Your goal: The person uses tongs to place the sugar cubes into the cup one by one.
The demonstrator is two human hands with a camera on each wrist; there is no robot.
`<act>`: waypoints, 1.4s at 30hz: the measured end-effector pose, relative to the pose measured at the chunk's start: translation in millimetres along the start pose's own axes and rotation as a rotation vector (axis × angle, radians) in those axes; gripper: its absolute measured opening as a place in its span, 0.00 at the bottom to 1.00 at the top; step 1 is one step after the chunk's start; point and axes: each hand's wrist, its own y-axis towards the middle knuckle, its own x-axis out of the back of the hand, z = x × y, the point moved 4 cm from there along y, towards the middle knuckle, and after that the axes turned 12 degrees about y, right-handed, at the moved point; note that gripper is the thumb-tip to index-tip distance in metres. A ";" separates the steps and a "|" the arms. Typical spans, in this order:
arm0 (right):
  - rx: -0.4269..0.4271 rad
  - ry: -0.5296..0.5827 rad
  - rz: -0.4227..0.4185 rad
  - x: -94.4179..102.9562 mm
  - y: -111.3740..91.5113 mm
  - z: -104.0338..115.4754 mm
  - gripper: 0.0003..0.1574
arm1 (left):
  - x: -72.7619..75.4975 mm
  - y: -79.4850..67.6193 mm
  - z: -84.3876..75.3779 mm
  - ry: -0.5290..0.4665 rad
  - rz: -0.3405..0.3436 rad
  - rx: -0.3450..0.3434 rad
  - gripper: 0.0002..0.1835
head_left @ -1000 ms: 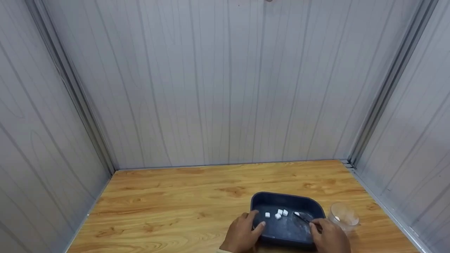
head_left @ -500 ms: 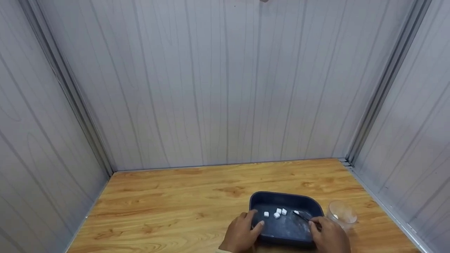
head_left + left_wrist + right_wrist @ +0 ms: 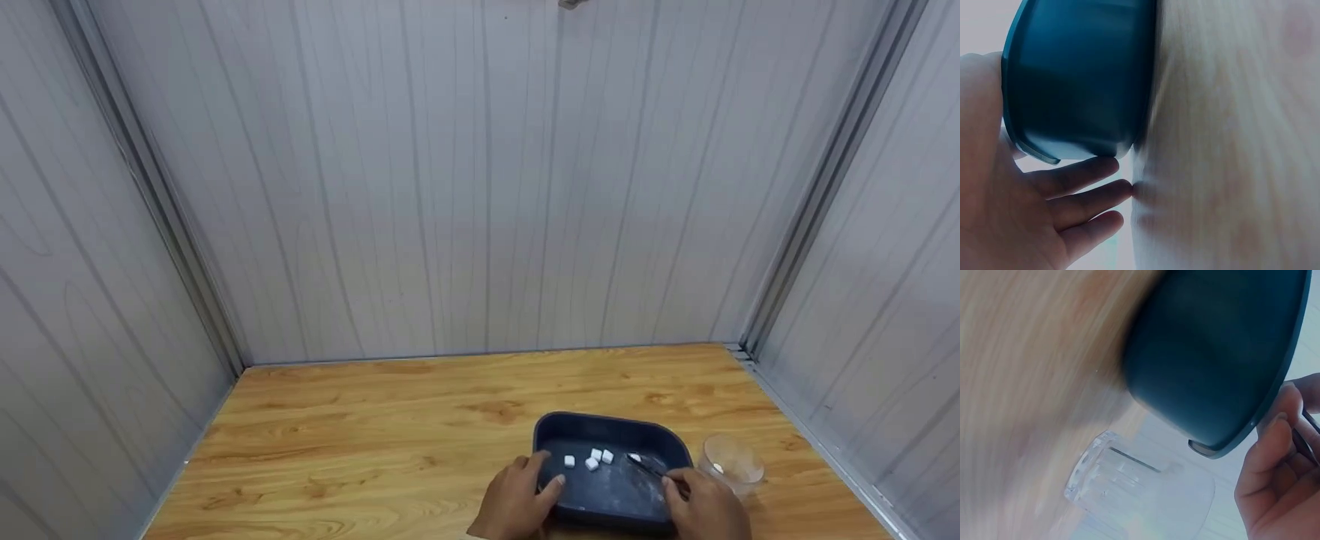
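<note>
A dark blue, rounded rectangular tray (image 3: 600, 491) lies on the table in front of me. My left hand (image 3: 517, 495) holds its left side, thumb over the rim; in the left wrist view the other fingers (image 3: 1089, 205) stretch along its outer wall. Over the right rim, my right hand (image 3: 705, 502) pinches dark, slim tweezers (image 3: 646, 466). Their tips are at a small white cube (image 3: 635, 457). Several more white cubes lie in the tray, such as a lone one (image 3: 570, 461) toward the left and a cluster (image 3: 592, 464) near the middle.
A clear cup (image 3: 750, 469) stands just right of the tray, close to my right hand, with a small white piece (image 3: 718, 468) showing in it. The wood-grain table (image 3: 360, 427) is bounded by pale panel walls (image 3: 480, 187) at the back and sides.
The camera shifts slightly. Both hands keep their places at the tray, and the tweezer tips stay at the same white cube.
</note>
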 end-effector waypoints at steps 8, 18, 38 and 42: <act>-0.068 -0.004 0.042 5.3 3.3 0.5 0.04 | 1.5 1.7 -0.2 -0.015 0.010 0.001 0.30; -0.002 0.010 -0.029 14.2 0.8 0.4 0.04 | -0.1 1.1 0.9 -0.046 0.025 0.012 0.30; 0.092 -0.025 -0.352 63.4 -13.6 -1.8 0.05 | -0.6 2.4 -1.4 -0.035 0.034 0.034 0.30; 0.088 0.015 -0.420 71.8 -21.0 -9.7 0.06 | -0.7 1.1 1.0 -0.051 0.036 0.039 0.30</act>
